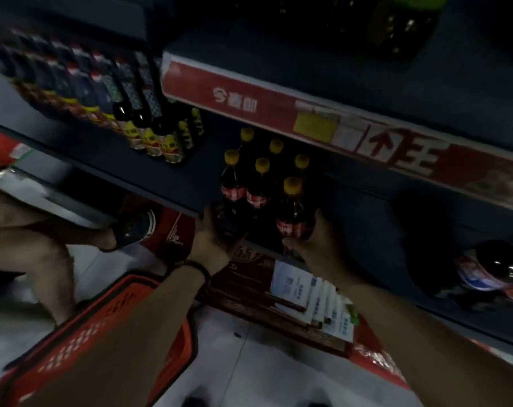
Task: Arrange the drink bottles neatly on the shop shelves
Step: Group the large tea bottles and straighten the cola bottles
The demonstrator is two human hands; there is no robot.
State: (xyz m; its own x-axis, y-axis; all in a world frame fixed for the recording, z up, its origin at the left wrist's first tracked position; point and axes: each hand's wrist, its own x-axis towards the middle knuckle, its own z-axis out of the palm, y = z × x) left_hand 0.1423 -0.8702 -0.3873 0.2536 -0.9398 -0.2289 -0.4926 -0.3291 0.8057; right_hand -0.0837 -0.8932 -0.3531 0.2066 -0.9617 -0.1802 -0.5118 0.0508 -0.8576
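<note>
Bottles point(261, 183) stand upright in a tight cluster at the front edge of the shelf point(176, 171), dead ahead of me; my right hand point(311, 245) grips the front bottle point(292, 212) low down, my left hand point(214, 233) grips the left bottle point(231, 190), and I judge both need pushing straight back.

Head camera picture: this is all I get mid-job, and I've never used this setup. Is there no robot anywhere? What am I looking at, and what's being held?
There is no robot. A person wears the camera on the head, so you look down along both bare arms. The right hand has its fingers round a yellow-capped cola bottle at the front of the dark shelf. The left hand grips the base of the neighbouring bottle. More of the same bottles stand behind them. A red basket sits on the floor, lower left.
</note>
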